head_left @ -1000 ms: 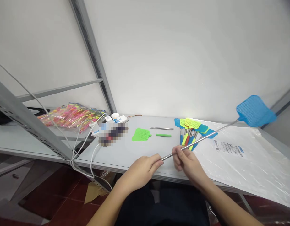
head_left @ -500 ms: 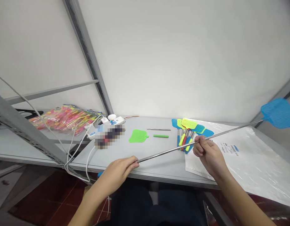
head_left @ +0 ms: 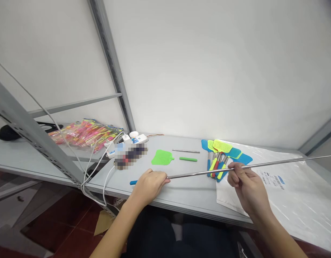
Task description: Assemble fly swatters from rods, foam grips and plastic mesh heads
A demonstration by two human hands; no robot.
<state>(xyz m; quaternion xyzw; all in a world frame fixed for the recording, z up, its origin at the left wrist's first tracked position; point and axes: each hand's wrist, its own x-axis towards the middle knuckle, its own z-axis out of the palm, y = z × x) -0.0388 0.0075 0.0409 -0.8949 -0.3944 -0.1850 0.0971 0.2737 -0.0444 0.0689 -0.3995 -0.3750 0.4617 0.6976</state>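
A fly swatter (head_left: pixel 197 173) with a long extended metal rod spans both hands, its far end running out of view at the right edge. My left hand (head_left: pixel 150 185) is closed around its blue grip, whose butt pokes out at the left. With pinched fingers, my right hand (head_left: pixel 245 181) holds the rod farther along. Beyond the rod, on the table, lie a green swatter head (head_left: pixel 162 157), a thin metal rod (head_left: pixel 186 151) and a green handle tube (head_left: pixel 188 159). Several short fly swatters (head_left: pixel 218 165) in blue, yellow and red are fanned out near my right hand.
White plastic packaging (head_left: pixel 283 200) covers the right of the grey table (head_left: pixel 178 193). Power strips (head_left: pixel 138 139) with white cables stand at the left, beside a metal shelf post (head_left: pixel 41 136). Bagged colourful items (head_left: pixel 87 134) lie on the left shelf.
The swatter's rod has tilted closer to level and its blue head has gone out of view at the right. The blue grip end now shows left of my left hand. The view has shifted slightly.
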